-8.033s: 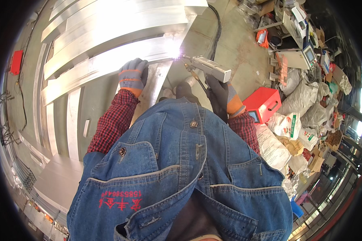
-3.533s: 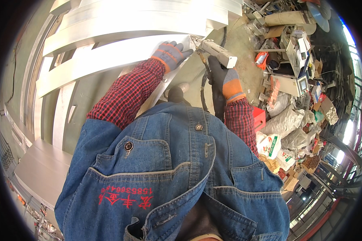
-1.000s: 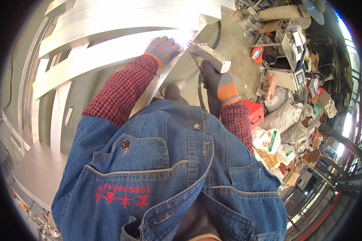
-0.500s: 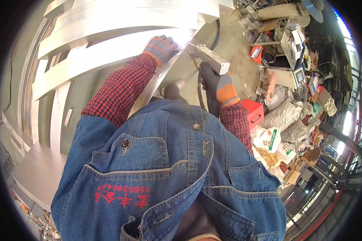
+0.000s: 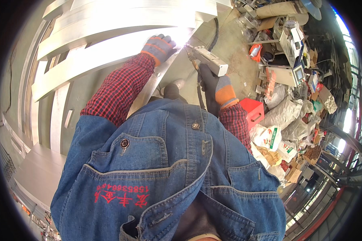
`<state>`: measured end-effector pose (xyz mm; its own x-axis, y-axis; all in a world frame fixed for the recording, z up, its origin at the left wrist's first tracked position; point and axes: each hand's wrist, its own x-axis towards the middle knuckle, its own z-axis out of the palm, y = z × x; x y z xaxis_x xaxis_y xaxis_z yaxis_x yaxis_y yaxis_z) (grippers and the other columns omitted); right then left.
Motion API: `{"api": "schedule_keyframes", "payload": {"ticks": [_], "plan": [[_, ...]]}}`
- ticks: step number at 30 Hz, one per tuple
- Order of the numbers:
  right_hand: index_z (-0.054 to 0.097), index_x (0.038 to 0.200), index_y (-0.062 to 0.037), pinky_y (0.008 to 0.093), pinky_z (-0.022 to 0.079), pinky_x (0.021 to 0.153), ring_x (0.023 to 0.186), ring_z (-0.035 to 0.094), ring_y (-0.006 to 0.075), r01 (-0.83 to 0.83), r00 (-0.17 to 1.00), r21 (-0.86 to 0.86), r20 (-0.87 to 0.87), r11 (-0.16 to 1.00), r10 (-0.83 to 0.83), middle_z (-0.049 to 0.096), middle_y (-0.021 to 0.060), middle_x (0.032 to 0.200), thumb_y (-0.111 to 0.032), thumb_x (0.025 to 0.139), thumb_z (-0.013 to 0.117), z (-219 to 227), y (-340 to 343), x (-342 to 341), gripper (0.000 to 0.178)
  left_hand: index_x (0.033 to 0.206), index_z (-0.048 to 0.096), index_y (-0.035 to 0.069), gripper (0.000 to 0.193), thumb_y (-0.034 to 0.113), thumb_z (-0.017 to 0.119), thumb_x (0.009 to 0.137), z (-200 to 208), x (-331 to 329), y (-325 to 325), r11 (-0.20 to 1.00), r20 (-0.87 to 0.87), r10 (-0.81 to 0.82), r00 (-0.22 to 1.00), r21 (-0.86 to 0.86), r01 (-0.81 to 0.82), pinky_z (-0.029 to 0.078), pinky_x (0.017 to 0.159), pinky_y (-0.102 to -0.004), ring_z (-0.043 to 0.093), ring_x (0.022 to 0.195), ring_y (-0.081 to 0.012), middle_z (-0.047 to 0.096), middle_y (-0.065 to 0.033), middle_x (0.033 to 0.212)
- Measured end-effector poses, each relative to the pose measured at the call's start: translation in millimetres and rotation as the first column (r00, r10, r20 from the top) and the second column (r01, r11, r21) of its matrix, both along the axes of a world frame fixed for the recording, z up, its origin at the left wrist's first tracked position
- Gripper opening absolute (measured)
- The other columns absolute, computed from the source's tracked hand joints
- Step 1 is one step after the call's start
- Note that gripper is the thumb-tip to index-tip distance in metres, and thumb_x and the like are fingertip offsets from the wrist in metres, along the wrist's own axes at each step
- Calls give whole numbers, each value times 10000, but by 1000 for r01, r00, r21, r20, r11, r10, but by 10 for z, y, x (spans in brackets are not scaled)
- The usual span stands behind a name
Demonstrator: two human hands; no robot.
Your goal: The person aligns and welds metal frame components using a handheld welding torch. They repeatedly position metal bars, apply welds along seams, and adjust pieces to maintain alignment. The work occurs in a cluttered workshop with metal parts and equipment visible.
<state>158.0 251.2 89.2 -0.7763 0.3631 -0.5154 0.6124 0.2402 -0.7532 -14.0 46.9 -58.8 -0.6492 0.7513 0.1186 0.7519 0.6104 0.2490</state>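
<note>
My left hand (image 5: 157,49), in a grey and orange work glove, is closed over a long pale metal bar (image 5: 74,68) near its right end. My right hand (image 5: 218,85), in a matching glove with dark fingers, grips a welding torch (image 5: 209,60) with a boxy light metal body. At the torch's tip, a dazzling white-violet glow burns where the bar meets a crosswise metal piece (image 5: 160,75), just right of my left fingers. The glare washes out the joint and the bars beyond it. A dark cable hangs down from the torch beside my right hand.
Several parallel metal bars form a slatted frame (image 5: 56,42) at the far left. To my right stands a red box (image 5: 252,112) with a handle. Past it lies a heap of plastic bags (image 5: 283,112), cartons and scrap. A metal sheet (image 5: 38,168) sits at lower left.
The torch and my right hand have shifted very slightly left, along with the glow. My left hand stays on the bar in nearly the same place.
</note>
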Motion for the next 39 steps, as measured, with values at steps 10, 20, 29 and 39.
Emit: {"api": "schedule_keyframes", "payload": {"ticks": [10,20,29,39], "plan": [[768,1232,-23,339,506,616,711,643,131,3,999,38,43,999,-4,722,36,890,-390,1091,710,-2,26,120,397,1195,778,139,294,361,827,1009,-109,14,-106,994,18,32,999,106,-34,584,1030,-505,708,1167,-348,738,-121,1241],[775,1230,-4,323,539,635,728,673,127,32,999,77,-43,996,-29,739,38,872,-381,1092,747,116,-23,402,403,1797,379,155,1282,603,1005,772,347,-71,-1725,801,-42,459,888,-412,-433,302,1390,-588,430,1658,-384,493,-179,1759],[765,1244,-3,326,535,611,691,676,127,96,991,41,-99,995,-92,716,42,828,-405,1069,782,160,-3,361,438,1791,431,148,1268,630,991,760,454,-528,-2098,836,251,373,893,-508,-207,400,1345,-518,481,1614,-420,525,-231,1740],[774,1207,-15,325,523,608,682,666,124,36,995,142,-102,989,-22,715,39,819,-402,1082,764,23,42,321,406,1707,598,253,932,624,910,911,399,-884,-2098,829,547,539,641,-481,-286,562,1193,-421,721,1406,-345,738,-155,1571]]}}
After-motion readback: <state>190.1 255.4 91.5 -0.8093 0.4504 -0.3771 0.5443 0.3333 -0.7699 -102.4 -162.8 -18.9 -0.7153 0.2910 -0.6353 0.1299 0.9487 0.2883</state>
